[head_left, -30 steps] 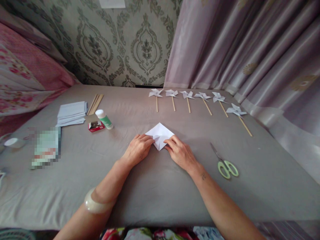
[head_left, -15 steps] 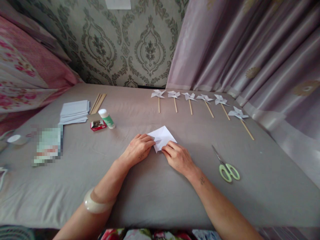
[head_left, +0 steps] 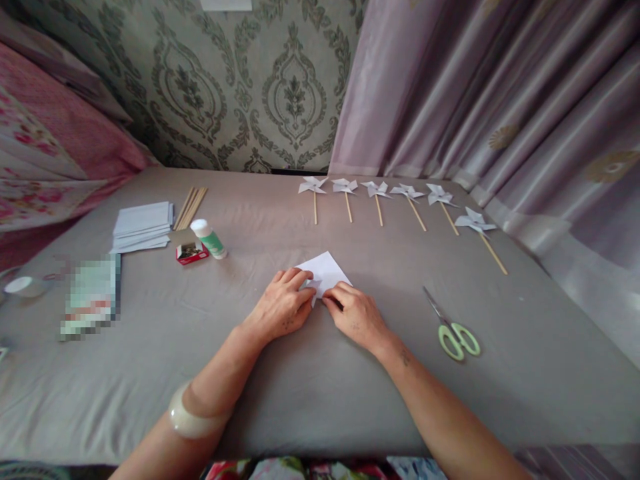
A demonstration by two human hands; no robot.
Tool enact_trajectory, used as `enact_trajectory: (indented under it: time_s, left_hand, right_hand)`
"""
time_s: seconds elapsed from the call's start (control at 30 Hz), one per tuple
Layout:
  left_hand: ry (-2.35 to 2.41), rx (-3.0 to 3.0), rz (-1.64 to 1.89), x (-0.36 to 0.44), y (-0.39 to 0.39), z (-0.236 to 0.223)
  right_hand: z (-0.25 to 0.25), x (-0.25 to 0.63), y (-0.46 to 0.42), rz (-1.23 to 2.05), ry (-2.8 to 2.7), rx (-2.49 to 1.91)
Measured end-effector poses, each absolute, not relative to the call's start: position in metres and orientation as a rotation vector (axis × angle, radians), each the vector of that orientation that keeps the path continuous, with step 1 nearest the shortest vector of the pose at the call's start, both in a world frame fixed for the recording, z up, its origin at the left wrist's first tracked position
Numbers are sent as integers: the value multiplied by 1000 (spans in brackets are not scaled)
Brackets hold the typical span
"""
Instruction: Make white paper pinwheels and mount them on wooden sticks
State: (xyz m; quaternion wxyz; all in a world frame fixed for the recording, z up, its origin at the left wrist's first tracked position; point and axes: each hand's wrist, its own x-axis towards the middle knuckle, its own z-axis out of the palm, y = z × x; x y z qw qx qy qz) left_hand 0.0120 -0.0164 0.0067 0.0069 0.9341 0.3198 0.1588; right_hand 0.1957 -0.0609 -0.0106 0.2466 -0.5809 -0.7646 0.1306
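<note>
A white square of paper lies cornerwise on the cloth-covered table in front of me, its near edge cut or folded into flaps. My left hand is closed on its left side, thumb and forefinger at a near flap. At the near right edge, my right hand pinches the paper, fingertips close to the left ones. Both hands partly hide the sheet. To the right of my right hand lie scissors with light green handles, blades slightly apart and pointing away.
Several white paper pinwheels on sticks line the back right. At the left are a stack of white paper, wooden sticks, a glue stick, a small red box, a white cap and a blurred packet.
The paper has turned slightly and sits a little nearer. My left thumb and forefinger have come toward the near flap; my right hand has shifted down and left along the edge.
</note>
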Motion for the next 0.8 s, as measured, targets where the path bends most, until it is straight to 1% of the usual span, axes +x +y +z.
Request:
enact_trajectory:
  time_s: [0.27, 0.8]
  left_hand:
    - [965, 2911, 496, 13, -15, 0]
    - [971, 2898, 593, 17, -13, -7]
  right_hand:
    - [-14, 194, -57, 514, -1893, -1603]
    - [-15, 190, -52, 567, -1713, -1695]
